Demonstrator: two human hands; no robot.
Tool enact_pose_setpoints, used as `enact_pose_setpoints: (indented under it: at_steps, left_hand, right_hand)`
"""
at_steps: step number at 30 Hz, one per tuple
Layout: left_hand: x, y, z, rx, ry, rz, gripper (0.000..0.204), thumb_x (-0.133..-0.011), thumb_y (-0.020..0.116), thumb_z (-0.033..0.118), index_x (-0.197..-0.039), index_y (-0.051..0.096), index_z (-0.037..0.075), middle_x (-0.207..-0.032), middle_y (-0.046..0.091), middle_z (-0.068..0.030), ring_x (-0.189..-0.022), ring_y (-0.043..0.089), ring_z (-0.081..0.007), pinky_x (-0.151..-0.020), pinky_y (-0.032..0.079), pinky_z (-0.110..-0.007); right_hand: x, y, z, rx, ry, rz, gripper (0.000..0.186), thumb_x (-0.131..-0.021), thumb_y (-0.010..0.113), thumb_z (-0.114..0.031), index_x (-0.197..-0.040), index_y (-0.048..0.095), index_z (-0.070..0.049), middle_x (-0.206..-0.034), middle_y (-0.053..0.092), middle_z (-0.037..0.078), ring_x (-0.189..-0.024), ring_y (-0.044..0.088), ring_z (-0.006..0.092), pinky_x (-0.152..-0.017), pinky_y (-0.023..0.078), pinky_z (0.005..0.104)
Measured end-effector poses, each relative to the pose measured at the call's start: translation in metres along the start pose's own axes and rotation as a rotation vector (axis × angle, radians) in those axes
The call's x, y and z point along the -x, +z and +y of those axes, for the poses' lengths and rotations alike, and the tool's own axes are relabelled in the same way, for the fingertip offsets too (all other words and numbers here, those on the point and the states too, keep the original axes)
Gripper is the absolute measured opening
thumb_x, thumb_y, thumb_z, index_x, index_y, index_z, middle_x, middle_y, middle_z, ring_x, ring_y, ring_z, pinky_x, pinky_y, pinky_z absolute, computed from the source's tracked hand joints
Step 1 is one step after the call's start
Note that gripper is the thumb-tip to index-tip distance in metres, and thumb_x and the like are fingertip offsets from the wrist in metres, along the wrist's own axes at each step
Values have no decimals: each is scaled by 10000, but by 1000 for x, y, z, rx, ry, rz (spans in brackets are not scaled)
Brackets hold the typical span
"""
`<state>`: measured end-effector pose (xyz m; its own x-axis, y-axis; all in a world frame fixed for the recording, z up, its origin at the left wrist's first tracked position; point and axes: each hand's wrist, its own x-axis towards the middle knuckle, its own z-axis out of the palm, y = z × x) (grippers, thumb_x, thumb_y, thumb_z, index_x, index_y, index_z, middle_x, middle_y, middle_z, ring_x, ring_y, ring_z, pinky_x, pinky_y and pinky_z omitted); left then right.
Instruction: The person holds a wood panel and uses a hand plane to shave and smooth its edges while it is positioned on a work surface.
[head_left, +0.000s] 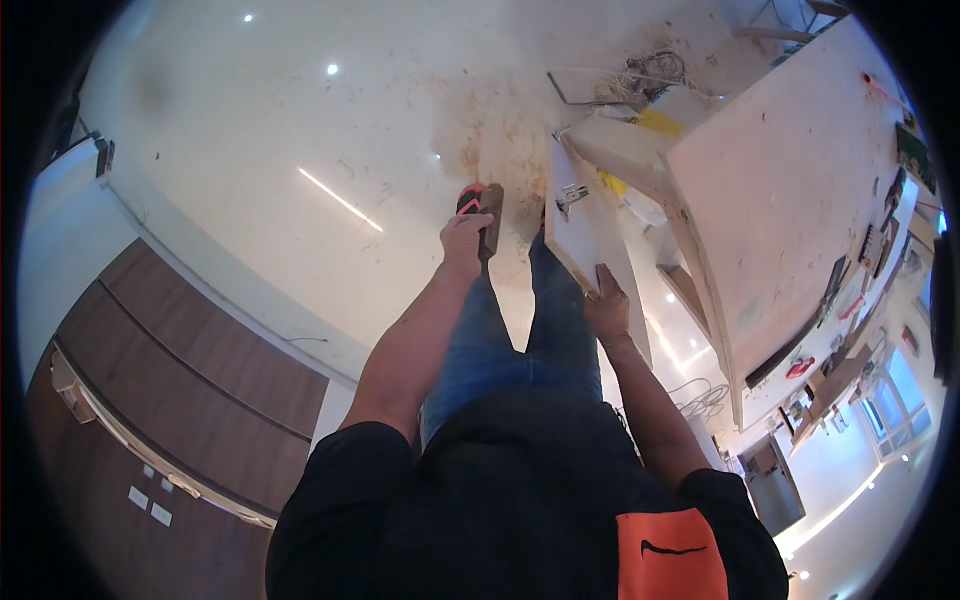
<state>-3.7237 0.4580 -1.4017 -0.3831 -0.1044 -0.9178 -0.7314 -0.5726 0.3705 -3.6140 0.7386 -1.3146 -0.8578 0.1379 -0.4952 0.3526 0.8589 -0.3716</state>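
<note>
My left hand [463, 240] is closed around a red-and-black tool [469, 199], low in front of my legs. It looks like a power tool, but its exact kind is not clear. Just right of it is a brown shoe-like shape [492, 225], partly covered by my fingers. My right hand [607, 305] grips the near edge of a white cabinet door [582, 238], which stands tilted beside my right leg. On the door's face sits a metal hinge [571, 198], and a second hinge [560, 132] shows at its far end. My right foot is mostly hidden behind the door.
A large pale board [790, 220] lies on the right over a white cabinet piece [625, 150]. Tangled cords [655, 75] and debris lie on the glossy floor [330, 130] ahead. Brown wood panels [190, 350] stand at left. Tools, including a red one [800, 367], are scattered at right.
</note>
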Motion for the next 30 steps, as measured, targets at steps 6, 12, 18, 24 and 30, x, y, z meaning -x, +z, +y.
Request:
enact_pose_setpoints:
  at_steps: [6,12,18,24,30]
  left_hand:
    - [13,-4,29,-34,8,45,314,-839,829,153,-1024,624,4,-909,685,-102,-754,663,-183,-637,549,-327]
    - [13,-9,36,-42,72,40,315,-870,783,162,-1076,626,-17,-925,675,-128,-749,673,-218,-577,568,-351]
    - [23,7,44,-52,65,-10,328,-890,755,185,-1117,643,-25,-945,683,-139,-749,684,-227,-592,582,-347]
    - [47,27,46,23,3,-16,295,-903,730,165,-1096,651,-44,-932,700,-138,-743,691,-226,-640,574,-352]
    - [86,35,35,-113,-11,50,210,-866,776,119,-994,717,-36,-882,716,-100,-737,674,-163,-682,551,-301]
  right_hand:
    - [16,31,-4,-22,40,-125,642,-860,636,-43,-1473,461,32,-1515,478,308,-1427,458,440,-1161,405,529]
    - [11,22,-4,-16,60,-207,685,-903,610,-62,-1545,381,3,-1617,372,258,-1504,353,432,-1188,340,600]
    - [6,6,4,-2,46,-242,679,-932,596,-76,-1566,361,-13,-1640,352,221,-1525,323,421,-1187,330,618]
    - [-2,9,12,-6,-4,-292,765,-908,638,-97,-1587,300,-3,-1646,312,263,-1528,309,437,-1177,337,624]
    - [-2,18,21,69,-110,-399,871,-875,691,-191,-1591,250,34,-1657,285,271,-1524,310,452,-1164,353,625]
